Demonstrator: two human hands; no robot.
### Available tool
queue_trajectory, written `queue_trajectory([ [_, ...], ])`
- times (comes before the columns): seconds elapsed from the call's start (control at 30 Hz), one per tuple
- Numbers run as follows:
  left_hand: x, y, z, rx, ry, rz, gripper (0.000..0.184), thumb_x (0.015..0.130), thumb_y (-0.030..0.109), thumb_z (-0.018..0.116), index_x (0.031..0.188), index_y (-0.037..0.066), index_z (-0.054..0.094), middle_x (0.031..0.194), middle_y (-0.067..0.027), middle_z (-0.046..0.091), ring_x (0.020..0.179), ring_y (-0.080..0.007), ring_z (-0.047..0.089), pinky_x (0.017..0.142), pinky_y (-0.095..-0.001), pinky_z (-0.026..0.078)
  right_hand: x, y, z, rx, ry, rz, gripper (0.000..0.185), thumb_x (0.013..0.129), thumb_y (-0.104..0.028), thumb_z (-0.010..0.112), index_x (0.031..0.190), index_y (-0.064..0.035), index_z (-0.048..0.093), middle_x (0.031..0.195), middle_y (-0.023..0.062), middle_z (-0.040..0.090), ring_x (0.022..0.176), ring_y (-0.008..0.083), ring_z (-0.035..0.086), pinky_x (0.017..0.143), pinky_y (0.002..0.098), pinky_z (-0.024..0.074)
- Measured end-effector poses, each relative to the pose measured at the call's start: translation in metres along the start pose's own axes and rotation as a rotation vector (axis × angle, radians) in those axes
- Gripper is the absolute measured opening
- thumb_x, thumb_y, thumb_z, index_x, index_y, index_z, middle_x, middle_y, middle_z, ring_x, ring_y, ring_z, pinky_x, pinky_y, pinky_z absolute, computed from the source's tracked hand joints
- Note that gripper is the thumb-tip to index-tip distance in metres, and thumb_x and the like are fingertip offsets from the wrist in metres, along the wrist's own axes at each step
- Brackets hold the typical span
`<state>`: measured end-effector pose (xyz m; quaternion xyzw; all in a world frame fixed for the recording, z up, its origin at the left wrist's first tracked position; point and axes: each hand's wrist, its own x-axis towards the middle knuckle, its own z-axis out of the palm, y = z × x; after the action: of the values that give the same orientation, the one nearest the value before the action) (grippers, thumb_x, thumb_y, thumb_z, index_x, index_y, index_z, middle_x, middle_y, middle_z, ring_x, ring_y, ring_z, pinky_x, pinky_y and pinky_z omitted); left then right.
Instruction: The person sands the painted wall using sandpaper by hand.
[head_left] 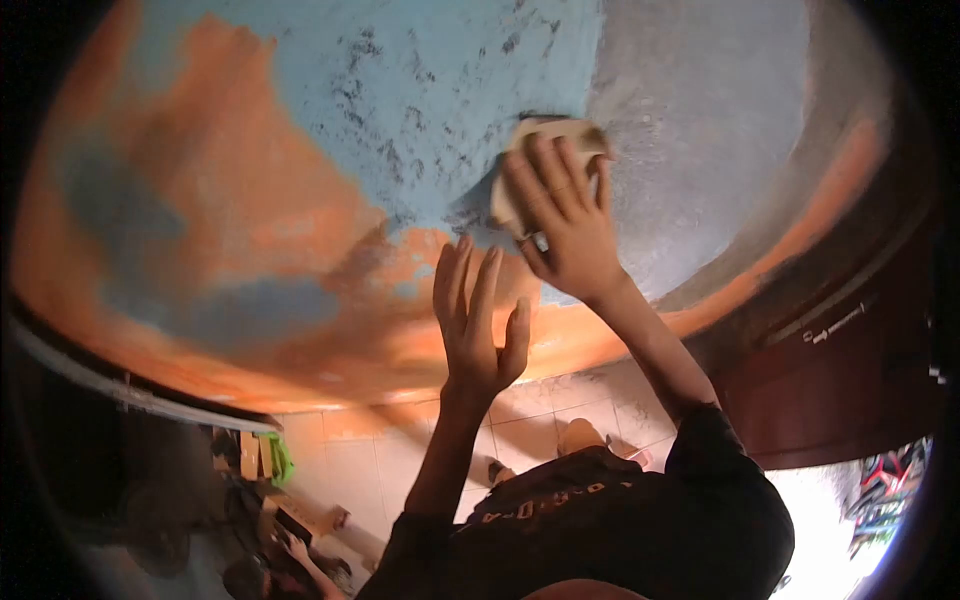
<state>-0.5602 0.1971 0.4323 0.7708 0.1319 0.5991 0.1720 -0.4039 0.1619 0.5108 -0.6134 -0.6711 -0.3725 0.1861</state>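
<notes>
My right hand [572, 215] presses a pale, flat piece that looks like sandpaper [508, 200] against the painted wall [400, 120]. Its fingers lie spread over the sheet, and something small and light shows by the thumb. Dark marks speckle the blue paint left of the sheet; a grey stretch lies to its right. Lower and to the left, my left hand [475, 320] is held up open, its fingers apart and holding nothing. Its fingertips are close to the orange part of the wall; whether they touch is unclear.
Pale floor tiles [370, 465] run below the wall. At lower left, another person's hand [295, 547] is beside a cardboard box [290, 515], near a green bag [275, 458]. A dark red door-like panel [820, 390] stands at right, with bright light beyond it.
</notes>
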Motion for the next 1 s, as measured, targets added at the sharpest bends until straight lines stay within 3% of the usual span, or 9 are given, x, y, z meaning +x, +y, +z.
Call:
queue_trajectory([
  [0.2,0.026,0.021,0.096,0.188,-0.057,-0.097,0.064,0.094,0.025,0.057,0.141,-0.012,0.037,0.151,-0.0340,0.024,0.142,-0.0475,0.022,0.113,-0.0556,0.023,-0.044,0.059,0.012,0.050,-0.175,-0.398,0.049,0.087,-0.027,0.060,0.134,-0.0129,0.057,0.142,0.0042,0.050,0.142,0.0210,0.032,0.116,0.0475,0.0273],
  [0.3,0.021,0.020,0.140,0.274,0.025,-0.165,0.079,0.093,0.034,0.059,0.145,-0.014,0.025,0.153,-0.0386,0.010,0.143,-0.0532,0.012,0.113,-0.0597,0.017,-0.065,0.095,0.015,0.052,-0.240,-0.474,0.049,0.089,-0.026,0.059,0.136,-0.0118,0.054,0.142,0.0049,0.048,0.141,0.0216,0.032,0.116,0.0475,0.0277],
  [0.33,0.021,0.011,0.155,0.359,0.028,-0.268,0.091,0.091,0.049,0.058,0.146,-0.013,0.021,0.152,-0.0414,0.006,0.141,-0.0580,0.011,0.110,-0.0661,0.015,-0.068,0.108,0.011,0.093,-0.317,-0.480,0.054,0.088,-0.029,0.063,0.139,-0.0143,0.052,0.147,0.0054,0.043,0.142,0.0225,0.031,0.116,0.0469,0.0272],
  [0.47,0.027,-0.006,0.202,0.596,0.134,-0.353,0.109,0.084,0.059,0.064,0.148,-0.012,0.012,0.153,-0.0410,0.004,0.141,-0.0580,0.007,0.110,-0.0685,0.011,-0.111,0.194,-0.005,0.180,-0.469,-0.471,0.061,0.085,-0.033,0.068,0.141,-0.0187,0.049,0.152,0.0054,0.038,0.142,0.0228,0.032,0.115,0.0490,0.0262],
  [0.63,0.026,-0.011,0.233,0.547,0.314,-0.400,0.113,0.083,0.060,0.065,0.149,-0.013,0.010,0.153,-0.0401,0.005,0.142,-0.0568,0.006,0.111,-0.0678,0.009,-0.117,0.269,-0.034,0.014,-0.158,-0.183,0.061,0.084,-0.031,0.070,0.141,-0.0246,0.051,0.155,0.0077,0.034,0.140,0.0353,0.033,0.111,0.0613,0.0193],
  [0.67,0.002,0.004,0.305,0.516,0.343,-0.401,0.111,0.084,0.059,0.065,0.149,-0.012,0.010,0.153,-0.0398,0.006,0.142,-0.0568,0.005,0.111,-0.0671,0.008,-0.160,0.316,-0.025,0.048,-0.131,-0.201,0.061,0.084,-0.031,0.070,0.141,-0.0246,0.051,0.155,0.0077,0.034,0.140,0.0353,0.033,0.111,0.0613,0.0193],
  [0.73,-0.012,0.025,0.339,0.492,0.408,-0.429,0.110,0.084,0.057,0.065,0.149,-0.012,0.010,0.153,-0.0395,0.007,0.142,-0.0568,0.005,0.111,-0.0665,0.007,-0.169,0.330,-0.009,0.034,0.018,-0.143,0.059,0.085,-0.031,0.068,0.141,-0.0252,0.052,0.157,0.0083,0.032,0.142,0.0409,0.027,0.110,0.0653,0.0150],
  [0.8,-0.021,0.053,0.366,0.478,0.252,-0.365,0.105,0.085,0.052,0.064,0.150,-0.011,0.011,0.154,-0.0377,0.008,0.143,-0.0552,0.006,0.113,-0.0638,0.007,-0.178,0.332,-0.001,0.044,0.062,-0.148,0.057,0.085,-0.032,0.067,0.140,-0.0258,0.053,0.157,0.0083,0.032,0.143,0.0410,0.024,0.110,0.0664,0.0135],
  [1.0,0.021,0.051,0.327,0.669,0.334,-0.514,0.092,0.092,0.045,0.057,0.150,-0.010,0.011,0.157,-0.0321,0.007,0.145,-0.0514,0.005,0.115,-0.0602,0.007,-0.197,0.347,0.019,0.056,0.162,-0.144,0.049,0.087,-0.037,0.061,0.136,-0.0277,0.059,0.156,0.0074,0.032,0.146,0.0386,0.018,0.110,0.0682,0.0056],
])
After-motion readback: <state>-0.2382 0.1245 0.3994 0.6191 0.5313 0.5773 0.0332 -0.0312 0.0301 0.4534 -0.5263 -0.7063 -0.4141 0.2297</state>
